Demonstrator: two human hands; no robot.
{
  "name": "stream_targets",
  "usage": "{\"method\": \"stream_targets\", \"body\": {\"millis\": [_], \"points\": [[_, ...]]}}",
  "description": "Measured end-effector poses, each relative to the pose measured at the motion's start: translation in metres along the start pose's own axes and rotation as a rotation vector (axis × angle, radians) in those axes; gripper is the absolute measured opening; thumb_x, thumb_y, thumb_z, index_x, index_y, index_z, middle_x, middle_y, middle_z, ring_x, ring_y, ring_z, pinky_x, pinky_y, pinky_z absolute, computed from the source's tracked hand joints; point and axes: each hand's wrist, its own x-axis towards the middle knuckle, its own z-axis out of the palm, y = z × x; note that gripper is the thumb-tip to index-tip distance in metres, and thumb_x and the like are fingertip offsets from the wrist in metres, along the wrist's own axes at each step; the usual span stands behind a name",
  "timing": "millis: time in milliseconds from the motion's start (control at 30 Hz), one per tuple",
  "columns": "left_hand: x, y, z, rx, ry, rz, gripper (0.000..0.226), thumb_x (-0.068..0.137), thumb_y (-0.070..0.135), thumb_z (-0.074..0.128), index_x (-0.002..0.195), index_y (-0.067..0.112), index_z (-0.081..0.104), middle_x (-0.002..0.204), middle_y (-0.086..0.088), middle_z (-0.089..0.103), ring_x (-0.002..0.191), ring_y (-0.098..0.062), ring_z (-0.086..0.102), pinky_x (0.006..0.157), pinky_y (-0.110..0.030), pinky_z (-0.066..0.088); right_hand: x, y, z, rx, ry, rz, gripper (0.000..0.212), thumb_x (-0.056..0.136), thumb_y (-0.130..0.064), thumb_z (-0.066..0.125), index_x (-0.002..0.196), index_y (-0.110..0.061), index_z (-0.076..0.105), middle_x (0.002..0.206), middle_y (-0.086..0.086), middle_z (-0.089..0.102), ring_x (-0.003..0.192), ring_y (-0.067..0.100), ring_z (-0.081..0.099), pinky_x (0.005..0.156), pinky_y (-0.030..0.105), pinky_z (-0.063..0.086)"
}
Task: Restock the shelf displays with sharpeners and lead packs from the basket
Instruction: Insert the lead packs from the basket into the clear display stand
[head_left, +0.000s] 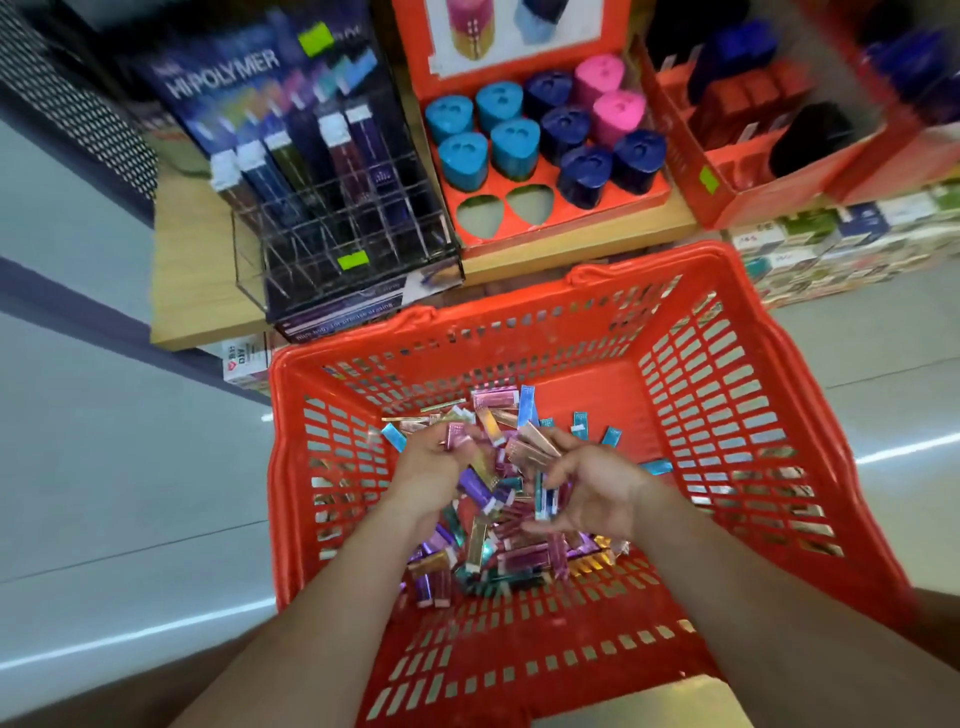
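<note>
Red basket (727, 415), 6 o'clock: lead packs (524, 558) heaped inside. Left hand (431, 470) curled round pink and purple packs; right hand (597, 493) curled round a bundle. Best sort by colour, ends aligned, before the rack (337, 234) at 11.

the lead packs (519, 561) under the left hand (431, 467) and right hand (597, 493) are shiny foil pink, purple, teal and gold. the slotted basket (545, 332) around both hands is orange-red. beyond the hands, the sharpeners (514, 148) are teal, navy and pink in an orange-red tray (647, 193). far beyond the left hand is a black panel (78, 109) with white dots.
</note>
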Motion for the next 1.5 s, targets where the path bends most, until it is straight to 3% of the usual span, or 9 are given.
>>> {"method": "stream_targets", "body": {"millis": [100, 200, 433, 600, 700, 800, 1100, 1233, 1500], "points": [[-0.020, 0.023, 0.008, -0.094, -0.023, 0.063, 0.021, 0.099, 0.003, 0.045, 0.096, 0.015, 0.061, 0.068, 0.000, 0.066, 0.049, -0.014, 0.058, 0.046, -0.023, 0.044, -0.021, -0.004, 0.021, -0.013, -0.067, -0.053, 0.066, 0.080, 0.018, 0.031, 0.116, -0.029, 0.057, 0.124, -0.007, 0.061, 0.123, 0.024, 0.049, 0.089, 0.069, 0.045], [-0.031, 0.037, 0.019, -0.030, 0.062, 0.155, 0.018, 0.100, 0.011, 0.043, 0.096, 0.024, 0.055, 0.083, -0.005, 0.068, 0.061, -0.023, 0.064, 0.055, -0.039, 0.055, -0.038, -0.010, 0.036, -0.128, -0.142, -0.088, 0.061, 0.081, 0.015, 0.034, 0.091, -0.033, 0.072, 0.091, 0.000, 0.069, 0.093, 0.027, 0.059, 0.090, 0.062, 0.044], [-0.056, 0.064, 0.021, -0.103, 0.074, 0.277, 0.018, 0.089, 0.023, 0.066, 0.092, 0.007, 0.061, 0.069, -0.010, 0.065, 0.058, -0.026, 0.061, 0.053, -0.037, 0.052, -0.061, -0.007, 0.058, -0.076, -0.086, -0.247, 0.054, 0.073, 0.010, 0.036, 0.116, -0.013, 0.058, 0.068, 0.013, 0.056, 0.051, 0.022, 0.051, 0.050, 0.029, 0.046], [-0.071, 0.084, 0.007, -0.083, -0.050, 0.305, 0.014, 0.080, 0.014, 0.075, 0.078, 0.006, 0.065, 0.069, -0.021, 0.064, 0.053, -0.022, 0.056, 0.051, -0.028, 0.046, -0.090, -0.020, 0.066, -0.117, -0.181, -0.313, 0.065, 0.074, 0.014, 0.036, 0.125, -0.018, 0.061, 0.102, 0.021, 0.064, 0.058, 0.023, 0.056, 0.053, 0.032, 0.049], [-0.078, 0.098, -0.001, 0.022, -0.101, 0.338, 0.014, 0.080, 0.014, 0.076, 0.078, 0.005, 0.066, 0.077, -0.026, 0.068, 0.055, -0.020, 0.055, 0.048, -0.024, 0.043, -0.111, -0.027, 0.074, -0.145, -0.266, -0.277, 0.035, 0.085, -0.019, 0.064, 0.118, -0.011, 0.065, 0.091, 0.012, 0.064, 0.062, 0.021, 0.056, 0.053, 0.030, 0.049], [-0.088, 0.111, -0.004, 0.073, -0.158, 0.371, 0.013, 0.079, 0.015, 0.077, 0.077, 0.008, 0.066, 0.076, -0.019, 0.068, 0.061, -0.023, 0.059, 0.057, -0.030, 0.048, -0.115, -0.029, 0.081, -0.196, -0.136, -0.333, 0.041, 0.093, -0.047, 0.058, 0.109, -0.011, 0.070, 0.073, 0.015, 0.062, 0.055, 0.021, 0.054, 0.046, 0.028, 0.047], [-0.119, 0.154, -0.006, -0.396, -0.098, 0.311, 0.007, 0.085, 0.016, 0.068, 0.083, 0.009, 0.067, 0.081, -0.018, 0.064, 0.066, -0.026, 0.061, 0.061, -0.037, 0.055, -0.130, -0.035, 0.099, -0.116, -0.171, -0.417, 0.025, 0.094, -0.008, 0.047, 0.103, -0.010, 0.070, 0.081, 0.014, 0.069, 0.063, 0.024, 0.062, 0.038, 0.021, 0.040], [-0.119, 0.147, 0.006, -0.346, 0.086, 0.408, 0.018, 0.085, 0.024, 0.071, 0.089, 0.007, 0.066, 0.078, -0.015, 0.064, 0.064, -0.028, 0.061, 0.048, -0.034, 0.052, -0.135, -0.034, 0.114, -0.087, -0.186, -0.440, 0.030, 0.094, -0.029, 0.051, 0.099, -0.007, 0.071, 0.090, 0.014, 0.071, 0.075, 0.029, 0.067, 0.037, 0.022, 0.042], [-0.122, 0.146, 0.014, -0.322, 0.423, 0.579, 0.020, 0.085, 0.040, 0.067, 0.075, 0.025, 0.058, 0.084, -0.014, 0.067, 0.079, -0.033, 0.065, 0.081, -0.053, 0.053, -0.138, -0.024, 0.125, 0.016, -0.303, -0.473, 0.047, 0.090, -0.055, 0.052, 0.092, -0.016, 0.078, 0.083, 0.006, 0.073, 0.060, 0.018, 0.064, 0.044, 0.024, 0.045]]}}
